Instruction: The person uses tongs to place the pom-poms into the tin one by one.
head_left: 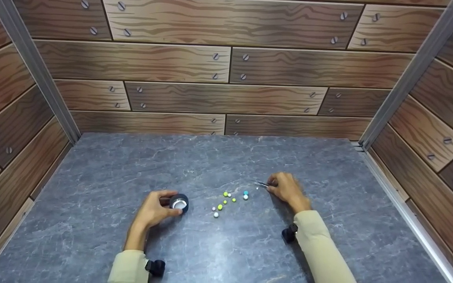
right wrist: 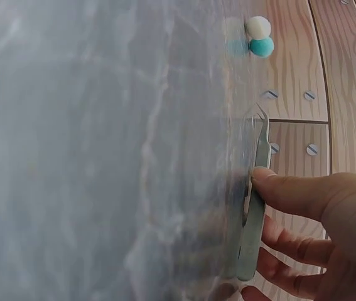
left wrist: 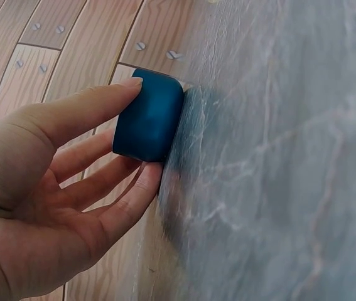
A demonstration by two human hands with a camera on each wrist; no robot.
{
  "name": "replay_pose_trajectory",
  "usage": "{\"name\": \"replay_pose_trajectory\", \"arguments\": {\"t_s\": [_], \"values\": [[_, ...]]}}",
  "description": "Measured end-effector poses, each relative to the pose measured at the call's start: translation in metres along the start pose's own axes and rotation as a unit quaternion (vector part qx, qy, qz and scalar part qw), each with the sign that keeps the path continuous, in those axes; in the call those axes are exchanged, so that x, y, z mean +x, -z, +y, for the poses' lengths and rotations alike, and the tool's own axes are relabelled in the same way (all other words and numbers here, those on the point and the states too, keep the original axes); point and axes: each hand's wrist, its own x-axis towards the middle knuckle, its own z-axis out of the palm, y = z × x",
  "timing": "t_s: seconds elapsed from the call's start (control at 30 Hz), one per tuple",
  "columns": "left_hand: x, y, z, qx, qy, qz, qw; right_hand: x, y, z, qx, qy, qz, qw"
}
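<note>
My left hand point(head_left: 153, 210) holds a small round dark blue cup point(head_left: 179, 203) with a silvery inside, its thumb and fingers on opposite sides. In the left wrist view the cup point(left wrist: 149, 116) shows a smooth blue wall, its base against the tabletop. On the right, my right hand point(head_left: 288, 189) grips a pair of metal tweezers point(head_left: 262, 184). The right wrist view shows the tweezers point(right wrist: 257, 207) lying low along the tabletop, thumb on one side and fingers on the other, with fine bent tips. Between the hands lie several small balls, including a yellow-green ball point(head_left: 220, 207) and a white ball point(head_left: 216, 215).
A blue ball point(head_left: 246, 193) touches a white one at the right of the group. A tiny white piece point(head_left: 257, 188) lies just under the tweezer tips. The grey marbled table point(head_left: 195, 161) is bounded by wood-patterned walls point(head_left: 179, 96) and metal corner posts point(head_left: 403, 78).
</note>
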Motion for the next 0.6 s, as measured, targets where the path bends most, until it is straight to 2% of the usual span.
{"name": "replay_pose_trajectory", "arguments": {"t_s": [0.3,0.6], "values": [[-0.0004,-0.0005,0.0018,0.002,0.012,0.005,0.9999,0.0002,-0.0037,-0.0015,-0.023,0.011,0.026,0.999],[-0.0008,-0.0012,0.0021,-0.002,0.005,0.005,1.0,-0.0023,-0.0002,-0.0032,-0.032,0.007,0.026,0.999]]}}
